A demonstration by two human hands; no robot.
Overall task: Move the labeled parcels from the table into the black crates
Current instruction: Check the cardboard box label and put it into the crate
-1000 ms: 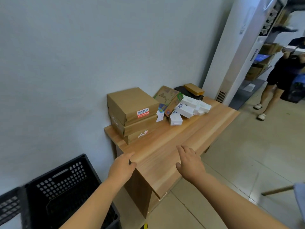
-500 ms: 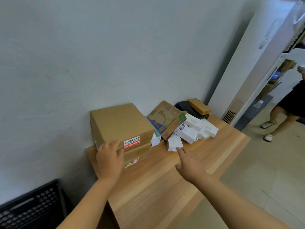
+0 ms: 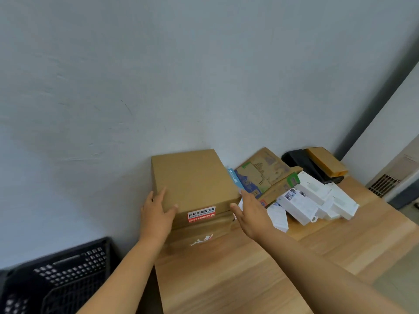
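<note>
The top box point(image 3: 195, 182) is the parcel you are about to take: a plain brown cardboard carton with a red and white label point(image 3: 201, 215) on its front face. It sits on a stack of similar cartons at the near left end of the table point(image 3: 249, 279), against the wall. It looks stiff and square-edged, so it should hold its shape under side pressure. Its weight cannot be read from here, so expect some heft and lift it level. The smooth cardboard may slide, so take it by the 2 opposite sides near the front corners.

Your left hand point(image 3: 156, 214) lies on the left front corner, fingers straight along the top and thumb spread toward the label, touching but not clamped. Your right hand point(image 3: 251, 214) is open, fingers extended at the right side of the carton; whether it touches the cardboard I cannot tell. Neither hand holds anything yet.

Just right of the stack lean printed cartons point(image 3: 263, 175), with small white boxes point(image 3: 315, 202) piled beside them. The black crate point(image 3: 56, 277) waits on the floor, left of the table.
</note>
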